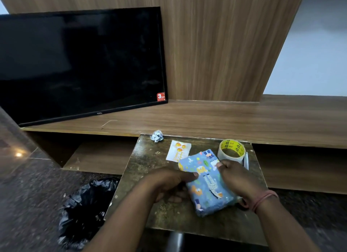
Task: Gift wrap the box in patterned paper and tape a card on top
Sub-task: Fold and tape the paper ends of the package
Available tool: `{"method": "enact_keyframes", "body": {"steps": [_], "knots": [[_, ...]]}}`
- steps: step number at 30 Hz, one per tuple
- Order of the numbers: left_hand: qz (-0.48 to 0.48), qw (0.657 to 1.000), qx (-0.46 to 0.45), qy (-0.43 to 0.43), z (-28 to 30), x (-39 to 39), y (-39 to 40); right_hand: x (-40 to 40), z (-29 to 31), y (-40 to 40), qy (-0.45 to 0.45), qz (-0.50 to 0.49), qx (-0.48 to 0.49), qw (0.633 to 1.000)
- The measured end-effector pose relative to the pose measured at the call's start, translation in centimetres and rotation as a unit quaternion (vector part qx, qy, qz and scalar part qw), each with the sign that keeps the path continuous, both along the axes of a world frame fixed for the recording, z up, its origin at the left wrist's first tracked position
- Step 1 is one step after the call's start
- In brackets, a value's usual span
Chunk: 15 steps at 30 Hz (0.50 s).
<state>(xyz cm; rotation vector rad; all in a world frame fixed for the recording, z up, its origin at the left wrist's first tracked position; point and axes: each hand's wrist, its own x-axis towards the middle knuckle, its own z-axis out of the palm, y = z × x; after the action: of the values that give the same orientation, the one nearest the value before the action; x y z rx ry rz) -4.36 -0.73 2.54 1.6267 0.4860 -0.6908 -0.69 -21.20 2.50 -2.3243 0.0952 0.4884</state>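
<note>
Left hand (169, 182) and right hand (236, 174) clamped on opposite sides of the wrapped box (208, 182), lying on the small table (142, 169); card (178, 150) flat just behind the box, tape roll (231, 150) beside it, crumpled paper (157, 136) at the far edge

"TCL" on television (80, 64), "3" on red sticker (161, 97)
</note>
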Motion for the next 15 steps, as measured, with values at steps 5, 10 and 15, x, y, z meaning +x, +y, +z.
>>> {"method": "enact_keyframes", "body": {"steps": [5, 10, 15], "knots": [[0.076, 0.997, -0.027, -0.005, -0.3, 0.9, 1.2, 0.0, 0.4, -0.9, -0.013, 0.065, -0.047, 0.997], [0.081, 0.996, -0.025, 0.016, -0.5, 1.0, 2.1, -0.2, 0.1, 0.4, -0.087, 0.075, 0.010, 0.993], [0.080, 0.996, 0.007, 0.027, -0.2, 0.9, 3.1, -0.2, 0.5, 0.2, -0.128, 0.000, -0.006, 0.992]]}}
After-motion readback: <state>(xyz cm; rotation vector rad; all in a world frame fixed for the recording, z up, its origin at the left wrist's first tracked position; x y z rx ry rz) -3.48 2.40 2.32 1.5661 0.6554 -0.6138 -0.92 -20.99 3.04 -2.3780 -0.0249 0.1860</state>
